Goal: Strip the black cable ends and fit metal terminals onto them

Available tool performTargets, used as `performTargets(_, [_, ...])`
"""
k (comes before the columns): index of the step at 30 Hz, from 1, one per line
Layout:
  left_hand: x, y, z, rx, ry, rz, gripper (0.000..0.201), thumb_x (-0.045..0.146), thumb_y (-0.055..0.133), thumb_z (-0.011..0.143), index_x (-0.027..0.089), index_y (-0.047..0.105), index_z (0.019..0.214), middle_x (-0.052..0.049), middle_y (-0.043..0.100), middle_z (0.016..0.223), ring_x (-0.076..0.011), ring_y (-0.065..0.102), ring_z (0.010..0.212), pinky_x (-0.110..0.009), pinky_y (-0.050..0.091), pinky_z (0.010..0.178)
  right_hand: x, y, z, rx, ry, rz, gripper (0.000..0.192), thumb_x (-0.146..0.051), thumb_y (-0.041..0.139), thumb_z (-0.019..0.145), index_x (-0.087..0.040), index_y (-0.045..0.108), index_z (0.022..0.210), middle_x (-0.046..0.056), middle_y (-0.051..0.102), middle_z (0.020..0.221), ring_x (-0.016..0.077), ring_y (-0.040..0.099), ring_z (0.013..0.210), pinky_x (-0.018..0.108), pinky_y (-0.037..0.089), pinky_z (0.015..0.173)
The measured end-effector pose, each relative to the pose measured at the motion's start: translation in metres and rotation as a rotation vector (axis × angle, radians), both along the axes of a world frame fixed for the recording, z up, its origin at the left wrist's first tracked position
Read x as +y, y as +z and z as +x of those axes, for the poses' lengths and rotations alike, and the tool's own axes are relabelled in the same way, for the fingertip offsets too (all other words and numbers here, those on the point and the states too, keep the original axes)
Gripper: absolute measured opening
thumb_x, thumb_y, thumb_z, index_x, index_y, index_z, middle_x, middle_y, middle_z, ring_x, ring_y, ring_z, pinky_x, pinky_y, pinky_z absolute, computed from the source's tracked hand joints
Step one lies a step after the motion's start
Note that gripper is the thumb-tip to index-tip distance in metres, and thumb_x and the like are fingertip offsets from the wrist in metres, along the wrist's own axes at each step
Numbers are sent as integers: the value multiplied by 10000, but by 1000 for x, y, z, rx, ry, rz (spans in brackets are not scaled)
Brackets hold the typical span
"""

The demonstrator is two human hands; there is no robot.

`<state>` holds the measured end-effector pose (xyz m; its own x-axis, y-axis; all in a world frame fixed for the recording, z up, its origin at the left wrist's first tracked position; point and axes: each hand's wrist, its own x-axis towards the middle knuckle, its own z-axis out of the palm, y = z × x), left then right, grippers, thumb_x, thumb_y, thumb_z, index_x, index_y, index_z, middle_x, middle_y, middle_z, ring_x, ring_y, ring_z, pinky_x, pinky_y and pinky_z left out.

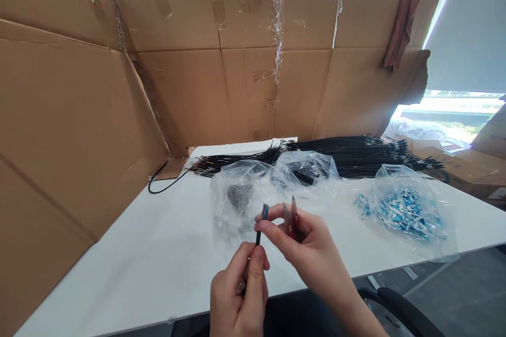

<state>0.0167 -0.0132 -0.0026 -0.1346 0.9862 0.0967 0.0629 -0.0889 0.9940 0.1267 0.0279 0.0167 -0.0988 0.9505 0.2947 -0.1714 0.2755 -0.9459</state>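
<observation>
Thin black wire [258, 236], blue-tipped, pinched between both hands [272, 263].

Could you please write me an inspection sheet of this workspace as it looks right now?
Surface: white table, mostly bare at the near left.
Job's things: thin black wire with a blue end piece, held upright; small red-handled snips, blades pointing up.
Clutter: clear plastic bag holding a grey clump; clear plastic bag of blue parts; a third clear bag between them.
Grippers: left hand grips the wire low; right hand pinches its blue end and holds the snips.
Cables: long bundle of black wires along the far edge; one loose black cable.
Surroundings: taped brown cardboard screen; brown cloth hung over it.
</observation>
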Motion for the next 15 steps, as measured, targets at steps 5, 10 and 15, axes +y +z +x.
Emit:
performTargets(5, [6,-7,-9,-163,-114,-54,442,582,567,855,183,531,667,90,298,403,-47,211,385,-172,167,387,0,-3,-5,-16,-37,30,191,-345,628,856,-169,660,787,-22,513,632,82,353,539,213,300,478])
performTargets(10, [18,-7,-23,-712,-597,-187,337,434,566,905,175,556,691,122,258,337,-8,81,268,-108,182,280,11,-10,-2,41,47,-80,257,-412,661,847,-155,661,860,-44,491,609,41,237,452,212,186,410])
performTargets(15, [30,-13,-25,-1146,-980,-296,322,306,513,946,185,461,653,136,241,304,-1,1,223,-77,179,219,22,-13,-2,225,327,-198,319,-460,724,794,-159,627,830,-72,459,580,8,172,388,208,98,369])
